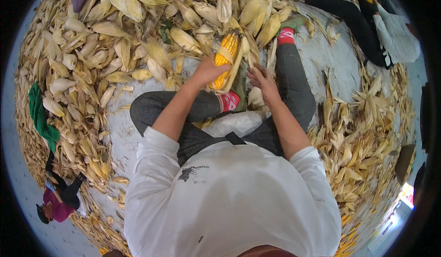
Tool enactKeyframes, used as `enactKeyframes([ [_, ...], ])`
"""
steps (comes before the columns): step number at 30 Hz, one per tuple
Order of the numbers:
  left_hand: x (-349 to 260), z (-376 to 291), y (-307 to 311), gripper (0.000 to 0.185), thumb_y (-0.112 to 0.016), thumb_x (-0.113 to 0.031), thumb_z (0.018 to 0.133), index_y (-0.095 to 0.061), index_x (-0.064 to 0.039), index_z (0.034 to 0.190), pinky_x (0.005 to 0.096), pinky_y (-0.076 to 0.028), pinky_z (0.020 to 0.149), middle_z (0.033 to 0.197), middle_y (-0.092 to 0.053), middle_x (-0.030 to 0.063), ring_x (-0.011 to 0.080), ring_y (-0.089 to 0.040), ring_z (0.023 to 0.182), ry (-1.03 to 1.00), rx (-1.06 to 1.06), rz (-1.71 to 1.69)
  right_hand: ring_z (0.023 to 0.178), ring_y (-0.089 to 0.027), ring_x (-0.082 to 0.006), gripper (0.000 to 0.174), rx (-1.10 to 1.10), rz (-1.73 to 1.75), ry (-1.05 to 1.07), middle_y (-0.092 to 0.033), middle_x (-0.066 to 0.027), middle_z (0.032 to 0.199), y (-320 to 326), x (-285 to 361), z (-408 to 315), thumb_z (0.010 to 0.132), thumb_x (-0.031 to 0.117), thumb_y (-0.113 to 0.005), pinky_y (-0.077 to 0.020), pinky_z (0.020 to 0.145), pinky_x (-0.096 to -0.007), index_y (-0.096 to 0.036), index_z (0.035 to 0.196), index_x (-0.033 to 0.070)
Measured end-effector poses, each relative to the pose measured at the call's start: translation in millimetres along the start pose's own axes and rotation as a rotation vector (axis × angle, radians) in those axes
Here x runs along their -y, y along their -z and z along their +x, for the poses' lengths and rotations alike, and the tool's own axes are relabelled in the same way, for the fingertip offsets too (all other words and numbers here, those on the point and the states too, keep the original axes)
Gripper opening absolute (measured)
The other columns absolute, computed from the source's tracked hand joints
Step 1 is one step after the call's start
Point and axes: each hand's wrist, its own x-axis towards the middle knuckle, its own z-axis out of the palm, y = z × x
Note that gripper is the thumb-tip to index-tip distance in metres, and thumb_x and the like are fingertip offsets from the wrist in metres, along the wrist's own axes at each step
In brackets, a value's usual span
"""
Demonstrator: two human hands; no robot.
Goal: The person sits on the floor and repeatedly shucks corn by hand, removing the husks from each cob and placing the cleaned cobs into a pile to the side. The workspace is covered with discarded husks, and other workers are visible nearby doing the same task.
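Observation:
My left hand (211, 71) grips an ear of corn (227, 55) from its left side, above my folded leg. The yellow kernels are bare over most of the ear, and a strip of husk crosses them. Peeled husk (237, 67) hangs along the ear's right side. To the right of the ear is my right hand (263, 81), its fingers partly bent beside dry husk leaves (252, 50); whether it touches them cannot be told. Unhusked ears (186, 39) lie just beyond my hands.
A large heap of unhusked ears (93, 57) spreads ahead and left, with a green cloth (43, 115) on it. Loose husks (351, 146) are piled at right. One person (58, 202) sits at lower left, another (392, 33) at upper right. A white sack (234, 123) lies between my legs.

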Motion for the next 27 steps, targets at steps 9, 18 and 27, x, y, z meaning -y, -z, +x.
enactKeyframes([
  [9,-36,-71,-47,0.066,-0.069,-0.041,0.060,-0.044,-0.001,0.107,0.0400,-0.045,0.077,0.092,-0.060,0.0210,0.0346,-0.059,0.088,-0.124,0.002,0.457,0.083,-0.057,-0.0182,0.044,-0.261,-0.117,0.327,-0.058,-0.0108,0.092,-46,41,11,0.085,0.032,-0.056,-0.0453,0.073,-0.0293,-0.048,0.109,-0.004],
  [18,-25,-70,-62,0.055,-0.072,-0.028,0.066,-0.048,0.002,0.106,0.0331,-0.048,0.073,0.090,-0.061,0.0148,0.0241,-0.061,0.082,-0.279,0.041,-0.174,0.065,-0.056,-0.0214,0.030,-0.294,0.646,0.118,-0.056,-0.0132,0.077,-22,34,22,0.093,0.026,-0.043,-0.0489,0.061,-0.0334,-0.050,0.089,-0.003],
  [27,-26,-59,-58,0.040,-0.064,-0.019,0.080,-0.048,0.001,0.110,0.0300,-0.049,0.072,0.095,-0.059,0.0078,0.0179,-0.059,0.084,-0.055,0.031,-0.857,0.037,-0.025,-0.0066,0.029,0.235,0.494,-0.013,-0.030,0.0046,0.048,-6,56,-18,0.091,0.029,-0.047,-0.0201,0.037,-0.0236,-0.043,0.069,0.012],
])
